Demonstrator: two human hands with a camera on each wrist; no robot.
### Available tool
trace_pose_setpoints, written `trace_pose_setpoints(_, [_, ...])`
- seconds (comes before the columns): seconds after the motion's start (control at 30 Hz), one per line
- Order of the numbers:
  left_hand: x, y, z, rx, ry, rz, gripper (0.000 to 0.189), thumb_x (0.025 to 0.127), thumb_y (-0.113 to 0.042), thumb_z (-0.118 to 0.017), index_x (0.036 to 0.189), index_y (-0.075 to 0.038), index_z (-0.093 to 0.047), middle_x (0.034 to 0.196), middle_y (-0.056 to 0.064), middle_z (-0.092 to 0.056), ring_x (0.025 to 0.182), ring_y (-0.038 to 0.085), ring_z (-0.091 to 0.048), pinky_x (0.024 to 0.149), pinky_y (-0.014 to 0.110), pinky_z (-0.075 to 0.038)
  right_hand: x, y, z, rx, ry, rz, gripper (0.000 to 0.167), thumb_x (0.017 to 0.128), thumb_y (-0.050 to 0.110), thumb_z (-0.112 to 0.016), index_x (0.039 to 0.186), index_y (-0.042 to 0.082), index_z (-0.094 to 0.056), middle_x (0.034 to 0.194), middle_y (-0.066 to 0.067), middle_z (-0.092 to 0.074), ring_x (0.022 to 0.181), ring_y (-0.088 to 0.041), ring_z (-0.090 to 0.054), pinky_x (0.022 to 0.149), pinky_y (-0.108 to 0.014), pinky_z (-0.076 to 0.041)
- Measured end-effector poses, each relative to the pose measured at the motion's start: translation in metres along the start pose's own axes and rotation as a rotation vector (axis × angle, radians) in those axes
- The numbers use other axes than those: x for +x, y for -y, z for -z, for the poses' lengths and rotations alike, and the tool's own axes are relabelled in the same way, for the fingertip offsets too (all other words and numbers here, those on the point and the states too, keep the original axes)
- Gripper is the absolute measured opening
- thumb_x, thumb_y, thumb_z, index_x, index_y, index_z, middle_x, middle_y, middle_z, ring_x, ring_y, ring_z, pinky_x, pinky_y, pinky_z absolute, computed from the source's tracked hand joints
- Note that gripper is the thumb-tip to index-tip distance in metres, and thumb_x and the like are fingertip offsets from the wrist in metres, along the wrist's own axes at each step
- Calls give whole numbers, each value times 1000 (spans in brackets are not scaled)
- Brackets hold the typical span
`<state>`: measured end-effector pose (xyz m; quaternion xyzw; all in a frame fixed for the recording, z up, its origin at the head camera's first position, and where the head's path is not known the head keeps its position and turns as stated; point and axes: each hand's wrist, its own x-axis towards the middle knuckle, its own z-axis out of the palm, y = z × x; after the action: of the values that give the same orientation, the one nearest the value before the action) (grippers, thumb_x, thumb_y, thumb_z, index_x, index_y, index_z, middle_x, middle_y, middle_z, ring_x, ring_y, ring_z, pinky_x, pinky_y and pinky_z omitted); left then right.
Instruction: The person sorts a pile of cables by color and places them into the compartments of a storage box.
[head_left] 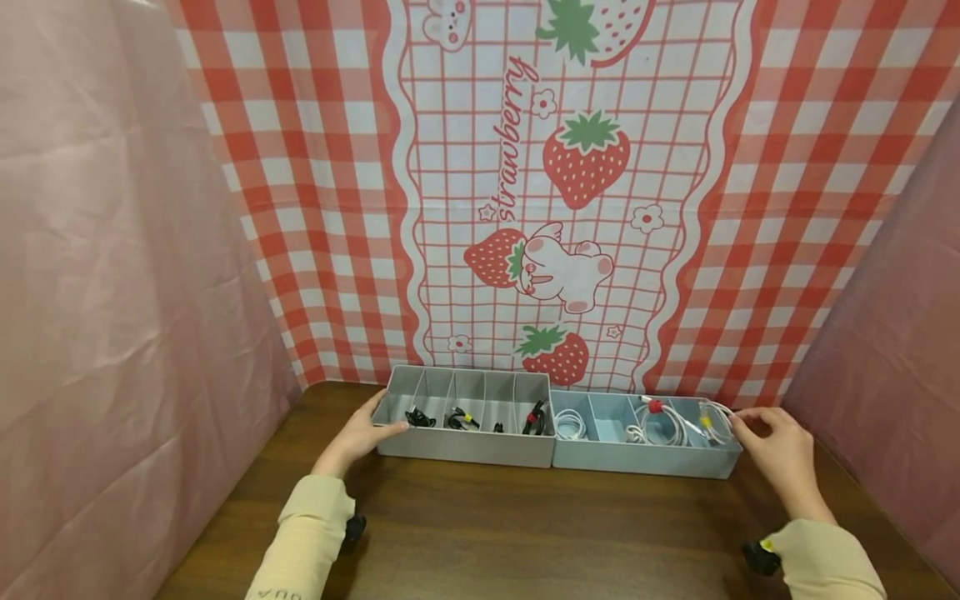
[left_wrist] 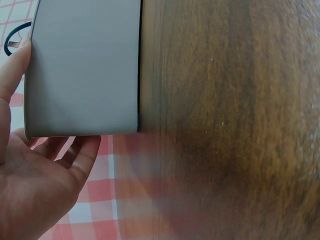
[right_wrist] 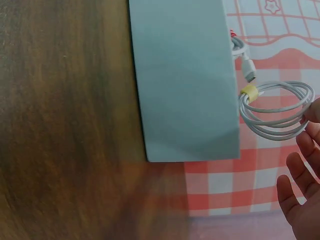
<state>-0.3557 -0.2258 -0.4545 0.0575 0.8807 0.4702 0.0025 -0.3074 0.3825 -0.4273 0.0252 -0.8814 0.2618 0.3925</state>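
My left hand [head_left: 358,435] holds the left end of a grey divided storage box [head_left: 465,448], its thumb at the front rim and the other fingers against the end wall [left_wrist: 82,70]. Between the thumb and fingers of my right hand [head_left: 780,454] is a coiled white cable [right_wrist: 277,111] with a yellow tie [right_wrist: 249,92]. That coil overlaps the right end compartment of a light blue divided box [head_left: 645,460] in the head view. In the right wrist view the coil shows beyond the blue box's top edge, the remaining fingers spread below it.
Black cables [head_left: 420,417] lie in several grey compartments. The blue box holds more white coils [head_left: 570,425], one with a red tie [head_left: 656,406]. Both boxes stand end to end at the back of the brown wooden table [head_left: 525,533], before a strawberry-print cloth [head_left: 585,158]. Pink cloth [head_left: 135,292] hangs at both sides.
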Motion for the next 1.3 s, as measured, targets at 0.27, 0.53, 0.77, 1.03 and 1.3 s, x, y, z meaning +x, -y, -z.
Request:
trace_pose_setpoints(0.27, [0, 0, 0, 2, -2, 0, 88, 85, -33, -69, 151, -5, -17, 153, 24, -19, 140, 42, -18, 107, 59, -25, -3, -3, -6, -34, 59, -46, 14, 82, 15, -71, 82, 1, -69, 87, -19, -63, 76, -21, -52, 71, -35, -35])
trace_pose_setpoints(0.53, [1, 0, 2, 15, -2, -5, 91, 84, -37, -70, 151, -5, -17, 153, 24, -20, 140, 41, -18, 107, 58, -24, -3, -8, -8, -38, 71, -54, 15, 83, 15, -70, 83, 0, -70, 89, -21, -63, 79, -32, -54, 70, -36, -35])
trace_pose_setpoints(0.77, [1, 0, 2, 11, -3, -7, 91, 84, -37, -71, 150, -4, -18, 153, 24, -20, 140, 41, -19, 108, 58, -23, -7, -17, -10, -51, 75, -48, 15, 83, 13, -69, 83, -2, -69, 89, -24, -64, 78, -37, -56, 67, -37, -34])
trace_pose_setpoints(1.03, [1, 0, 2, 8, 1, -10, 92, 84, -38, -70, 151, -4, -17, 153, 23, -19, 140, 41, -17, 108, 58, -23, -12, -26, -13, -49, 99, -68, 19, 85, 14, -67, 86, -5, -69, 92, -29, -62, 83, -43, -57, 73, -50, -36])
trace_pose_setpoints(1.3, [0, 0, 2, 12, 3, -6, 91, 84, -38, -70, 151, -5, -17, 154, 23, -19, 140, 41, -17, 108, 59, -23, -18, -34, -17, -50, 130, -138, 22, 88, 18, -65, 90, -4, -69, 93, -27, -63, 81, -35, -55, 70, -42, -35])
